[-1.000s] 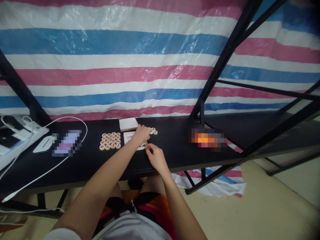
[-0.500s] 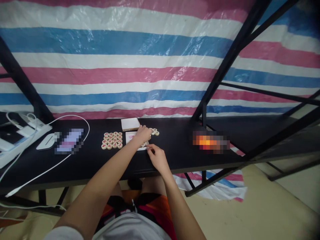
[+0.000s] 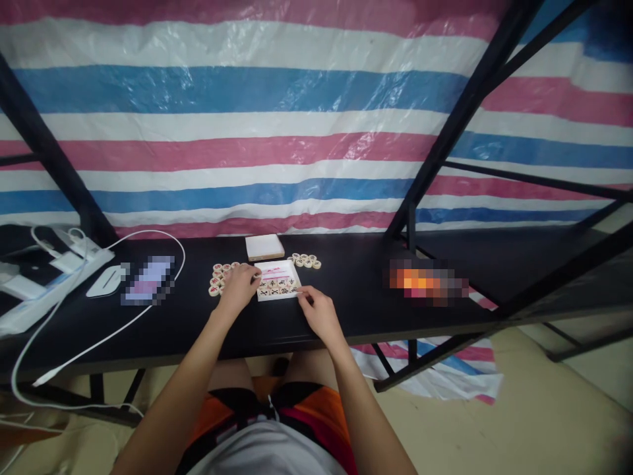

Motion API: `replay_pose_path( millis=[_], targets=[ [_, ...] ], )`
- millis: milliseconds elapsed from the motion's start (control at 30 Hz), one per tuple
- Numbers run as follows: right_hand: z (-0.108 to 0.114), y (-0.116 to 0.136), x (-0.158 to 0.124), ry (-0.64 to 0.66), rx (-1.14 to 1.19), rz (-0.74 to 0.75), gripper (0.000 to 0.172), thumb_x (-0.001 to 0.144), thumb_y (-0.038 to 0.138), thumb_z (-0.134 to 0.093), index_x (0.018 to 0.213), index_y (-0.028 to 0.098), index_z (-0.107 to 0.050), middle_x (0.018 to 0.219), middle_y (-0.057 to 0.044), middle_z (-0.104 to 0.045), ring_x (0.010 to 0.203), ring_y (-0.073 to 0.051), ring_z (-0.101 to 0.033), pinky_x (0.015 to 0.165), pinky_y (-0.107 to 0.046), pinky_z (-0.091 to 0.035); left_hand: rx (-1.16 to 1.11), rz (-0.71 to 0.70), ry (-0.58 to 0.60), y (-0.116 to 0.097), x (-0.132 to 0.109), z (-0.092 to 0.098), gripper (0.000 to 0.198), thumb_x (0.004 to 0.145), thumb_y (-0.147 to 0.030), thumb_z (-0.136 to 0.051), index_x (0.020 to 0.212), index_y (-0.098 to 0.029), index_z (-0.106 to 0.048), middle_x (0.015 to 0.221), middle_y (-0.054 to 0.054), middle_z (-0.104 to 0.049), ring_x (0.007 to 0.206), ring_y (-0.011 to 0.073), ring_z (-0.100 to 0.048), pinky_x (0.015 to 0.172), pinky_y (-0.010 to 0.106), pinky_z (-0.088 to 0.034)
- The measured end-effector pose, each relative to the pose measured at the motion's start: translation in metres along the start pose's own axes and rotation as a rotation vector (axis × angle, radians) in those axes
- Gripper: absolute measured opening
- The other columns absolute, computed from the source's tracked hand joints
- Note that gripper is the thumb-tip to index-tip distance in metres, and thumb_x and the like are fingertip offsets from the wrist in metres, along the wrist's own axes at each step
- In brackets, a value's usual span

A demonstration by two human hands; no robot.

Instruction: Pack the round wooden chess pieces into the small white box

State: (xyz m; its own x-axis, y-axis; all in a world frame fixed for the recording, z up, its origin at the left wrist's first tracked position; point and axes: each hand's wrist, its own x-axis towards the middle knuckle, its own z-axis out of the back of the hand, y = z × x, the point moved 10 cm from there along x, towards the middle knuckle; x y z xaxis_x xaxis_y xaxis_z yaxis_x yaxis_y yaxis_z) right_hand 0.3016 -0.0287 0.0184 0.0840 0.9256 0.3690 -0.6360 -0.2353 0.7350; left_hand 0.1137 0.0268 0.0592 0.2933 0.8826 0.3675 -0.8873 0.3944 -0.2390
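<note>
A shallow white box (image 3: 277,272) lies on the black table in the middle of the head view. Black-lettered Chinese chess pieces (image 3: 278,286) fill its near half, and pink print shows on its bare far half. My left hand (image 3: 240,287) grips the box's left rim with fingers closed, partly covering a block of red-lettered chess pieces (image 3: 217,272). At the near right corner, the thumb and fingers of my right hand (image 3: 320,313) pinch the box edge. Behind the box's right side, several more chess pieces (image 3: 305,261) lie in two short rows.
A white lid-like box part (image 3: 265,247) rests behind the box. To the left are a blurred phone-like object (image 3: 148,280), a white flat device (image 3: 106,280), a white cable (image 3: 93,345) and a power strip (image 3: 59,277). Rightward lies a blurred orange item (image 3: 420,282). Black frame bars (image 3: 450,132) rise behind.
My left hand has moved left from the pieces behind the box to its left rim, uncovering the box's inside and the loose rows. My right hand stays at the near right corner.
</note>
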Motion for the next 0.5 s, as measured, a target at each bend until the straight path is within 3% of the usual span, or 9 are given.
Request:
replay_pose_path(
  millis=[233, 500],
  targets=[
    [-0.001, 0.000, -0.001, 0.019, -0.009, 0.002, 0.024, 0.085, 0.029, -0.044, 0.093, 0.021, -0.065, 0.082, -0.004, -0.069, 0.078, -0.019, -0.063, 0.077, -0.030, -0.045, -0.077, -0.040, 0.007, -0.004, -0.004, -0.014, 0.019, 0.088, -0.026, -0.050, 0.094, -0.022, -0.068, 0.104, 0.004, -0.069, 0.102, 0.0224, -0.056, 0.094, 0.038, -0.038],
    [-0.001, 0.001, 0.000, 0.021, -0.003, 0.011, 0.025, 0.084, 0.029, -0.044, 0.094, 0.020, -0.065, 0.084, -0.005, -0.069, 0.077, -0.019, -0.063, 0.077, -0.030, -0.045, -0.037, -0.091, 0.005, -0.008, -0.012, -0.013, 0.026, 0.091, -0.032, -0.045, 0.101, -0.020, -0.067, 0.108, 0.004, -0.068, 0.103, 0.0228, -0.054, 0.093, 0.037, -0.039]
  ],
)
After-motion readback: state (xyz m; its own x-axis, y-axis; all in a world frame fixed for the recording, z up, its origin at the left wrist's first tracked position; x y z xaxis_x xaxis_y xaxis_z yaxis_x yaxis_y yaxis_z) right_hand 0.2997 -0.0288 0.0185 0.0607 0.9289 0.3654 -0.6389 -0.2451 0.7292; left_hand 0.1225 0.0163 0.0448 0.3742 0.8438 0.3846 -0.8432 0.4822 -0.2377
